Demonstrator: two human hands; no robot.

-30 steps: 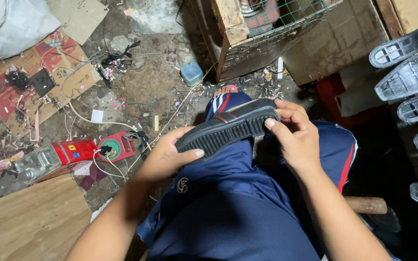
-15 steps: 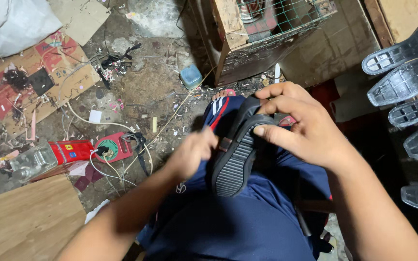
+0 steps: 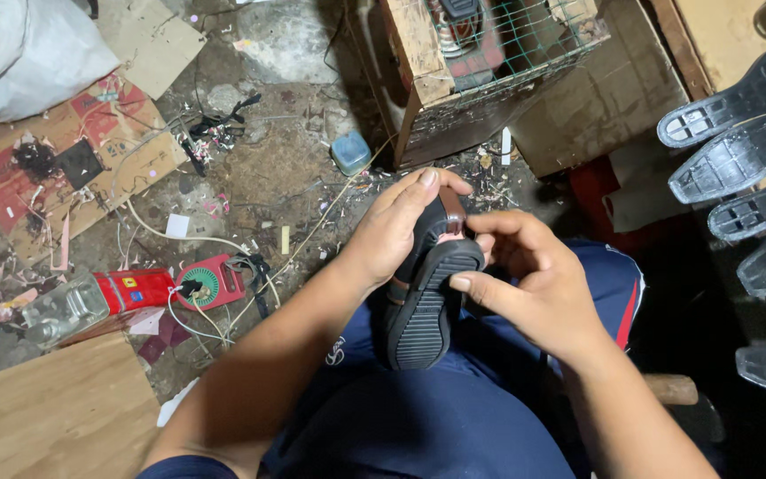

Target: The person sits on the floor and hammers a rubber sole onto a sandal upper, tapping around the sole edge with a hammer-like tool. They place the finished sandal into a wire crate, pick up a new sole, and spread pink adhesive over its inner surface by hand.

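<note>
Head view: we are sitting over a littered dirt floor (image 3: 294, 168), and we are going from the biggest things down. Near its far edge a wooden crate with green wire mesh (image 3: 480, 62) is standing; along its right edge a row of bare black soles (image 3: 738, 160) is lying, none of them joined to an upper as far as we can see. At the left edge a red hand tool (image 3: 179, 286) is lying untouched among wires and scraps.

Over our blue-trousered lap (image 3: 454, 390) we are holding a black shoe (image 3: 423, 302), ribbed sole facing up, heel toward us. Our left hand (image 3: 392, 235) is wrapping over its toe end, while our right hand (image 3: 534, 284) is pressing its thumb on the sole's edge; both are clamped on it. We are judging the sole already mounted and the edge pressing unfinished.
</note>
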